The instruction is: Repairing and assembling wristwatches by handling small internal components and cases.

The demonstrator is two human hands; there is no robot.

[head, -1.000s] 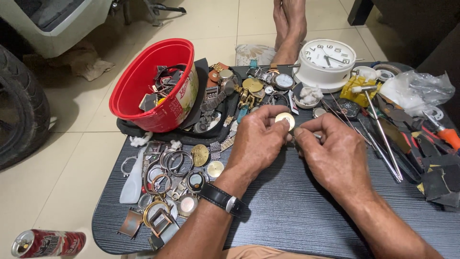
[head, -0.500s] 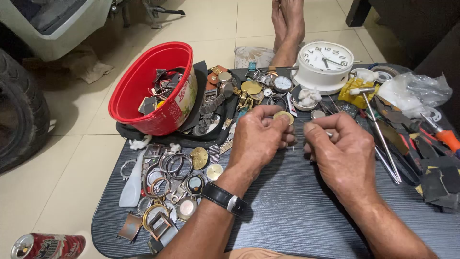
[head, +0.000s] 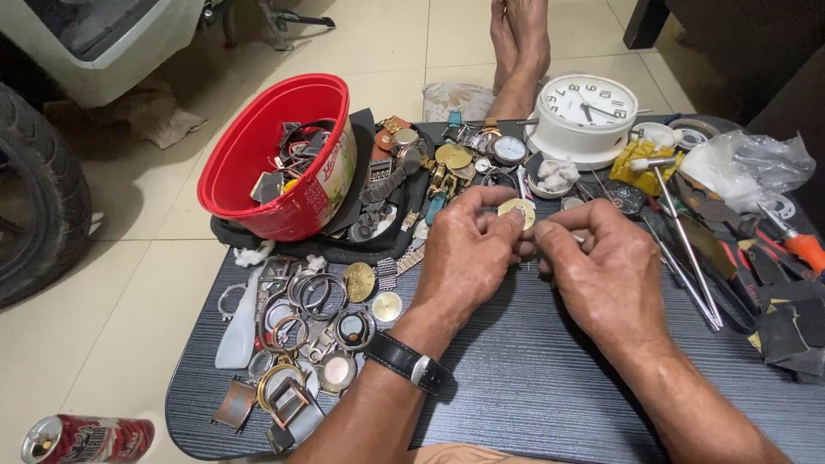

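My left hand (head: pixel 468 258) pinches a small round pale-gold watch dial (head: pixel 518 211) between thumb and fingers, above the dark striped table (head: pixel 533 387). A black wristwatch (head: pixel 404 361) sits on that wrist. My right hand (head: pixel 601 266) is closed right beside it, fingertips meeting the left hand's at the dial, with a thin metal tool barely showing at the fingers. What the right fingers grip is mostly hidden.
A red tub (head: pixel 266 163) of watch parts stands on a black tray at back left. Loose watch cases and dials (head: pixel 309 335) litter the table's left. A white clock (head: pixel 584 112), long tweezers (head: pixel 683 241), an orange-handled tool (head: pixel 803 249) and a plastic bag (head: pixel 748 167) lie right. A can (head: pixel 86 438) lies on the floor.
Both hands stayed together around the dial, shifting slightly; the fingertips have drawn closer at the dial.
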